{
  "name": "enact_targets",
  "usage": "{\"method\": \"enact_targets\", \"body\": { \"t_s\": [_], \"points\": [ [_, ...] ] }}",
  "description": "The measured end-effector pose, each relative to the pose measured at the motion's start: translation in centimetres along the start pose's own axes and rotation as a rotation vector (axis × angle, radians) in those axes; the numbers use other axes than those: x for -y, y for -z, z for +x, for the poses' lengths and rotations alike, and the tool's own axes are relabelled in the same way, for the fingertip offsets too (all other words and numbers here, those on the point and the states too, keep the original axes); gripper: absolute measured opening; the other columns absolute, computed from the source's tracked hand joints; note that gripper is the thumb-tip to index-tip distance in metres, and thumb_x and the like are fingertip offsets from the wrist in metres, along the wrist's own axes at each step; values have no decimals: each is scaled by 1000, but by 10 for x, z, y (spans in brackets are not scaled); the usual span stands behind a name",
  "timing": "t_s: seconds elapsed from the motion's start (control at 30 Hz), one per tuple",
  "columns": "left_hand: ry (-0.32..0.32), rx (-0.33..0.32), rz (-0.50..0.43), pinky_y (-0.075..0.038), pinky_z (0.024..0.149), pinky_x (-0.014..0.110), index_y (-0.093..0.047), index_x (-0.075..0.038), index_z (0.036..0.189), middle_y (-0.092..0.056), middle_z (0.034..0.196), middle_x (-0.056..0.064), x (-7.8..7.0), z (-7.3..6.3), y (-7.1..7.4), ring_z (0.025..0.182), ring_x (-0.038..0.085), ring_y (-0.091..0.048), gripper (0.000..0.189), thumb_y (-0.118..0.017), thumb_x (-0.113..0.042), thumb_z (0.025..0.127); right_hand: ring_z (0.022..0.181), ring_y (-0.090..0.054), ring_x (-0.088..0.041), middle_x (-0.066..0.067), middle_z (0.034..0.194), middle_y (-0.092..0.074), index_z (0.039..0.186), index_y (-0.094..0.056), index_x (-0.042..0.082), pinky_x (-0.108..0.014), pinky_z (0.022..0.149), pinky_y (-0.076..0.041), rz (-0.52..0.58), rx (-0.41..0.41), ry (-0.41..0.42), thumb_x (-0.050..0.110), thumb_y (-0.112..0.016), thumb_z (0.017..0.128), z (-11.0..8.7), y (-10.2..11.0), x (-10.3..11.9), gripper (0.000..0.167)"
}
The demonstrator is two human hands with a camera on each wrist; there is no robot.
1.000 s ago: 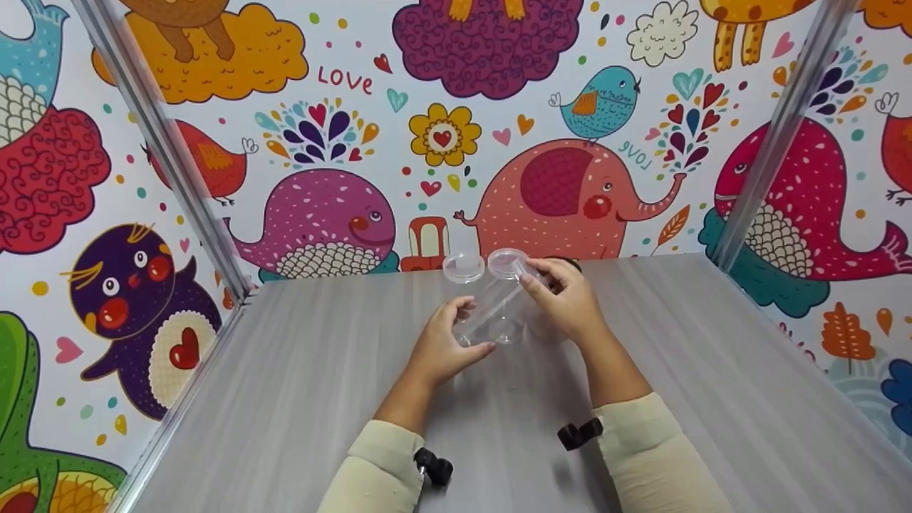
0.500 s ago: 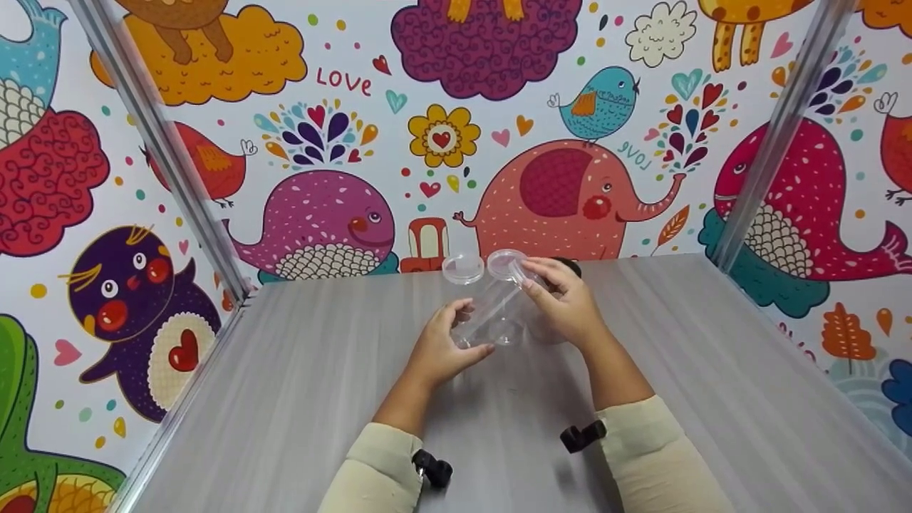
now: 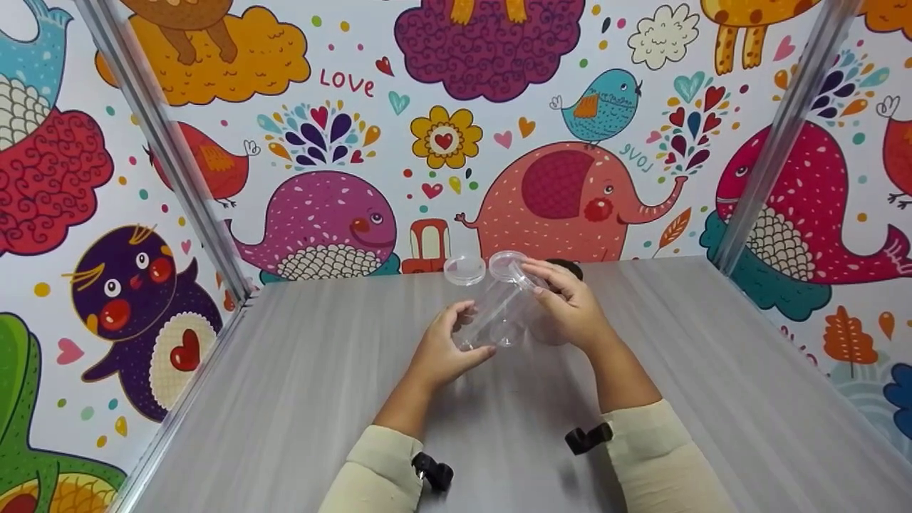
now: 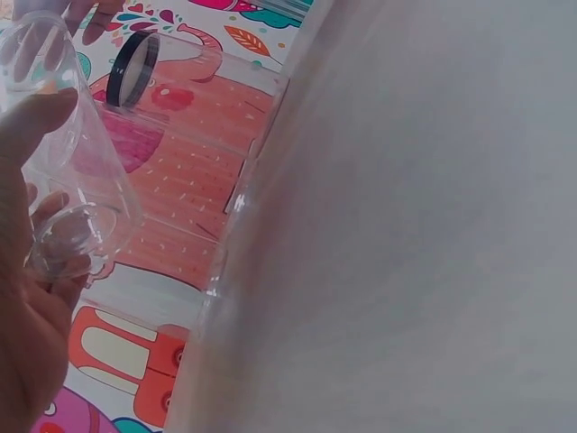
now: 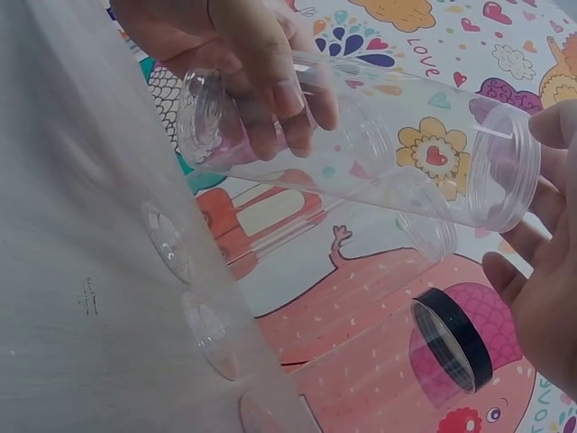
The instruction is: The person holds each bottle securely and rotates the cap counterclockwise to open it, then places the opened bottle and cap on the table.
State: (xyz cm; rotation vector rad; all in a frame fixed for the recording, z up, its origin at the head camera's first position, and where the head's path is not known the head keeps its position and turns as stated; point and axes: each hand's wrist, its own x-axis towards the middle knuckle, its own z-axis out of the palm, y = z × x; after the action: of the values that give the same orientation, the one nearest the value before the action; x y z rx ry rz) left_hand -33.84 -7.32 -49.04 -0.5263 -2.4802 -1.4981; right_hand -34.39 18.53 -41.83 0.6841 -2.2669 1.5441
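Note:
Both hands hold one clear plastic jar (image 3: 496, 308), tilted with its base to the lower left and its threaded end to the upper right. My left hand (image 3: 442, 349) grips it round the base; thumb and fingers show through the clear wall in the right wrist view. Around the threaded end (image 5: 507, 171) curl the fingers of my right hand (image 3: 573, 303). Behind the held jar stand two clear jars with round tops, the left one (image 3: 464, 271) and the middle one (image 3: 507, 264). A third jar (image 5: 356, 374) with a black rim (image 5: 475, 343) stands behind my right hand.
The standing jars are in a row near the back edge of the grey tabletop (image 3: 313, 399). A wall with cartoon animals (image 3: 342, 221) rises right behind it. Metal posts (image 3: 189, 185) mark the corners.
My right hand has shifted very slightly right and down at the jar's threaded end, its thumb a little lower. My left hand keeps its grip on the base, and the standing jars stay put.

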Motion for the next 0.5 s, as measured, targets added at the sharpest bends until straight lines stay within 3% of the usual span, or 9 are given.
{"method": "enact_targets", "body": {
  "t_s": [0.23,0.37,0.5],
  "points": [
    [-3,-1,8,-53,117,54,-53,-19,153,-64,144,3,2,0,0,133,24,-63,85,-93,-41,81,143,-56,-26,-1,158,-58,146,-67,22,-48,117,-53,1,1,3,13,-63,104,1,0,0,43],
    [1,-1,4,-53,117,55,-52,-18,153,-64,144,3,2,0,-1,133,25,-63,86,-93,-41,81,136,-56,-31,-6,152,-60,146,-66,15,-58,111,-55,-61,-49,3,24,-72,100,4,1,0,47],
    [10,1,1,-53,117,55,-53,-23,152,-63,145,4,1,-2,-1,135,28,-63,84,-93,-41,81,123,-59,-33,-11,140,-65,140,-69,13,-57,104,-57,-150,-112,-40,34,-75,98,5,0,0,48]
  ]
}}
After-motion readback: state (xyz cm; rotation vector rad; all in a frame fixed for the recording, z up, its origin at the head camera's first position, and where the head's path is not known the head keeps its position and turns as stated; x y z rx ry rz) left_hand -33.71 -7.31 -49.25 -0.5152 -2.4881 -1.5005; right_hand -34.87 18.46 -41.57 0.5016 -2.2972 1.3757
